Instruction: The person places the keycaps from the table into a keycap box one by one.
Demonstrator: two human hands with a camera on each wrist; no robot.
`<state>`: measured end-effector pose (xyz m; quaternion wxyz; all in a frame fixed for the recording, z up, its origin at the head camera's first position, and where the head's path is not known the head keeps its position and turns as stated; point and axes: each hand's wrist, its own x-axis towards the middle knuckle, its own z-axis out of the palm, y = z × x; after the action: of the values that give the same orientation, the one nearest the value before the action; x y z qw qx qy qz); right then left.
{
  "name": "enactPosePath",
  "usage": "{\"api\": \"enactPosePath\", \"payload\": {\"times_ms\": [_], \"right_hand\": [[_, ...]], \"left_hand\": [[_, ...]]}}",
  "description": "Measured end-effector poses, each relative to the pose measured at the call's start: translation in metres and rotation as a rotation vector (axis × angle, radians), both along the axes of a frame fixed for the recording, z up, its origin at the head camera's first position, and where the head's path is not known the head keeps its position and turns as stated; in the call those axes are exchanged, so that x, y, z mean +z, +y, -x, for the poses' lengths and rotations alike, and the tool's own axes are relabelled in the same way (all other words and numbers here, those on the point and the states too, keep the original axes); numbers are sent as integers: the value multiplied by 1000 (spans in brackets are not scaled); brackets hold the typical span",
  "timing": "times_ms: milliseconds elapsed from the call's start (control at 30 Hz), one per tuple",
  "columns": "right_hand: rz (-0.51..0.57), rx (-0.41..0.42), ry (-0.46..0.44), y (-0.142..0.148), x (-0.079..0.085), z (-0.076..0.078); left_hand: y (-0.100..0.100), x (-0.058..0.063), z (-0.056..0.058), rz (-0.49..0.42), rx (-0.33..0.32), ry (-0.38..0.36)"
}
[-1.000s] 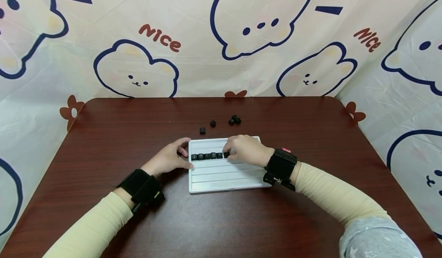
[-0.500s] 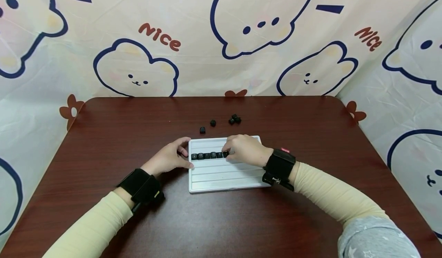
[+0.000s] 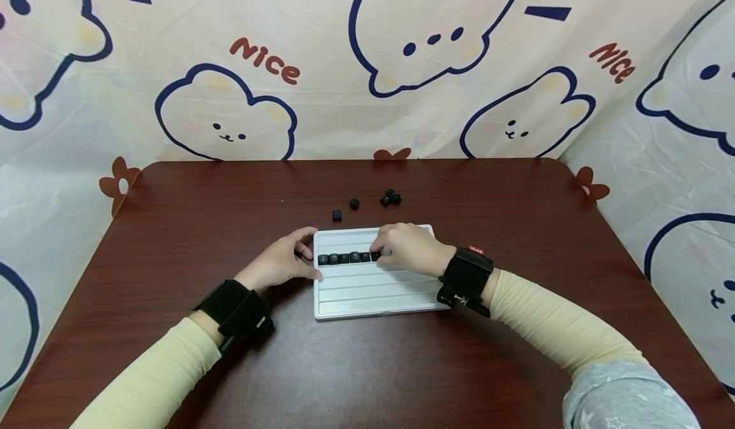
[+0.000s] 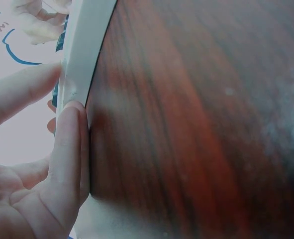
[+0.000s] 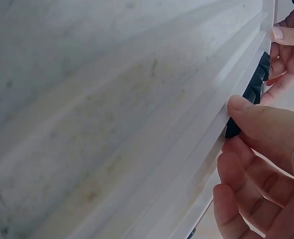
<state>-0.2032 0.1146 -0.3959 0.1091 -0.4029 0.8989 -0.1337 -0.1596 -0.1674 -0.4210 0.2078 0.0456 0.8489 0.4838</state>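
Note:
A white ridged board (image 3: 373, 296) lies on the table, with a row of small black keycaps (image 3: 344, 258) along one of its upper grooves. My left hand (image 3: 279, 264) holds the board's left edge; the left wrist view has a thumb and fingers (image 4: 68, 144) against its rim. At the right end of the row, my right hand (image 3: 415, 250) pinches a black keycap (image 5: 232, 128) between thumb and forefinger. This keycap sits in the groove beside its neighbour. The right hand covers the board's upper right part in the head view.
Beyond the board lie several loose keycaps: one near its back left corner (image 3: 337, 216), another single keycap (image 3: 354, 204), and a small cluster (image 3: 390, 198). The brown table (image 3: 367, 371) ends at a patterned curtain (image 3: 333, 116).
The pinched keycap has shifted slightly left, narrowing the gap to the row. My left hand and the board have stayed in place.

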Motion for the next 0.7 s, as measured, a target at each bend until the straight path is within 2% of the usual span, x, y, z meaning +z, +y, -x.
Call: {"api": "enactPosePath", "payload": {"times_ms": [433, 700], "right_hand": [[-9, -3, -5, -1, 2, 0], [34, 39, 0, 2, 11, 5]], "left_hand": [[1, 1, 0, 5, -1, 1], [1, 1, -1, -4, -2, -6]]}}
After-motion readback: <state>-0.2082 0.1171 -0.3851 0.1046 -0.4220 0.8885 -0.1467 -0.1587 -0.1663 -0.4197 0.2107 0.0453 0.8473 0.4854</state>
